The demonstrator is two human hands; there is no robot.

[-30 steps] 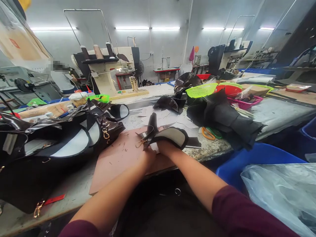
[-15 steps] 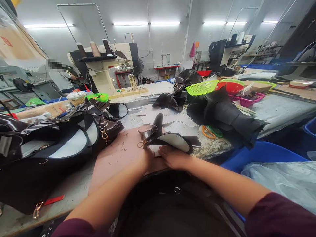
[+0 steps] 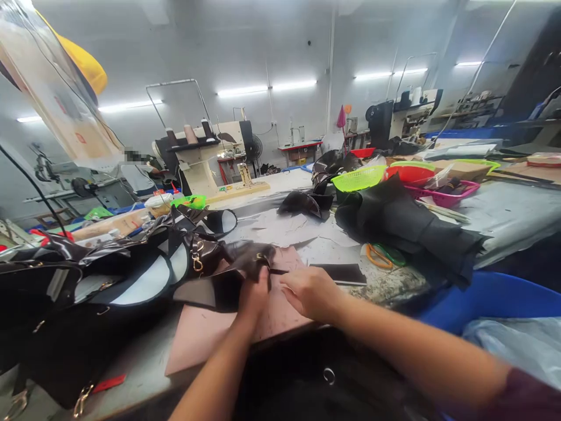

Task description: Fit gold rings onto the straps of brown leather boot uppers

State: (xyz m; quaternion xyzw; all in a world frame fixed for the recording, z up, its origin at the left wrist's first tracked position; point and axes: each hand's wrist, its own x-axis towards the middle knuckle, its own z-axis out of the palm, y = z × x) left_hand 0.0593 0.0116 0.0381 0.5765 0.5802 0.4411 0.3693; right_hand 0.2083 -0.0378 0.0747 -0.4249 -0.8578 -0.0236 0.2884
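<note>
Leather piece [image 3: 230, 289], dark, above a pink board [image 3: 284, 318], gripped firmly by the person's left hand [image 3: 254, 298], right hand [image 3: 313, 295] curled just beside, its hold on the thin dark strip [image 3: 279, 271] unclear, orange handle [image 3: 377, 258] lying farther right.

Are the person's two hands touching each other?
No, the pink board shows in the gap between the left hand and the right hand.
</note>
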